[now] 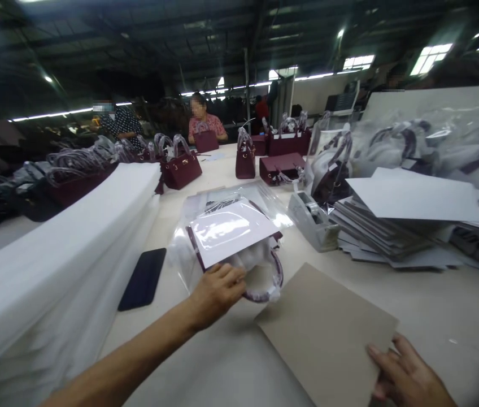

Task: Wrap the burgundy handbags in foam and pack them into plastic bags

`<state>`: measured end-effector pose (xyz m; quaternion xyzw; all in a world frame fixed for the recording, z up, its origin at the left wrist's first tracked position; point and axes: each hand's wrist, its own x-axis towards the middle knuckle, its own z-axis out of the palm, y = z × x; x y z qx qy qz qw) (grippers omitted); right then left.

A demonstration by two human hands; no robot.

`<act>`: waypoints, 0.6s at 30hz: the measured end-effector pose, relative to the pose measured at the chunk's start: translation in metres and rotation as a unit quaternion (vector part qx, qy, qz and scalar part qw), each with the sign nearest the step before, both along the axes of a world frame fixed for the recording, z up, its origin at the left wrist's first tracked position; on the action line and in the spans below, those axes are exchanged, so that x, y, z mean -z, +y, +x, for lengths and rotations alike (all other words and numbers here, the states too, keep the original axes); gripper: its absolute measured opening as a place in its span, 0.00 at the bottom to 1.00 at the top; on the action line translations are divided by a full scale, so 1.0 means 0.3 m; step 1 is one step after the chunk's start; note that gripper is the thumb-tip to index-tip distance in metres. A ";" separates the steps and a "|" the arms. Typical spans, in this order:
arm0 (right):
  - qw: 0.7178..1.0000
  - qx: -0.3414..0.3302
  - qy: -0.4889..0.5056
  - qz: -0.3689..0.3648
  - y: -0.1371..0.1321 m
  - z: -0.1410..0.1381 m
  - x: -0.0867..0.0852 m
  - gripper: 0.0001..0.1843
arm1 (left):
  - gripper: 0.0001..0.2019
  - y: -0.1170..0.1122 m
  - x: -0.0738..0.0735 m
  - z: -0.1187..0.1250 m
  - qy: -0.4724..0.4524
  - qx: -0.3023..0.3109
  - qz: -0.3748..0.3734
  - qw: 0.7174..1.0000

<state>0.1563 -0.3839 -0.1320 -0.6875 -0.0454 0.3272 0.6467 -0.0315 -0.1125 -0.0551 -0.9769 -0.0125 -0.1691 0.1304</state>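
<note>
The right hand [409,373] has its grip clamped on the edge of a grey-brown board [328,333], over the near part of the bench [222,362]. The left hand curls [218,291] beside the wrapped handle [280,271] of a maroon bag [195,245] lying mid-bench with a white sheet [233,230] over it (whether that grip pinches anything, one cannot tell).

A head-worn camera looks forward, down across the table [426,311].
</note>
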 end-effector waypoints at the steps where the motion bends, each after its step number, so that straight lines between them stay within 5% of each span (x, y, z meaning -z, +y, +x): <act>1: 1.000 0.009 0.023 0.019 0.017 -0.029 -0.010 0.30 | 0.06 0.014 -0.032 0.002 -0.018 0.000 -0.030 0.999; 7: 0.993 -0.040 0.046 0.104 0.140 -0.114 -0.110 0.27 | 0.06 0.112 -0.166 -0.001 -0.012 -0.007 -0.227 0.974; 12: 0.991 -0.026 0.033 0.125 0.276 -0.103 -0.142 0.21 | 0.07 0.145 -0.185 -0.002 -0.013 0.003 -0.230 0.973; 18: 0.991 0.002 0.048 0.126 0.391 -0.066 -0.097 0.19 | 0.08 0.146 -0.188 -0.008 -0.013 -0.002 -0.214 0.977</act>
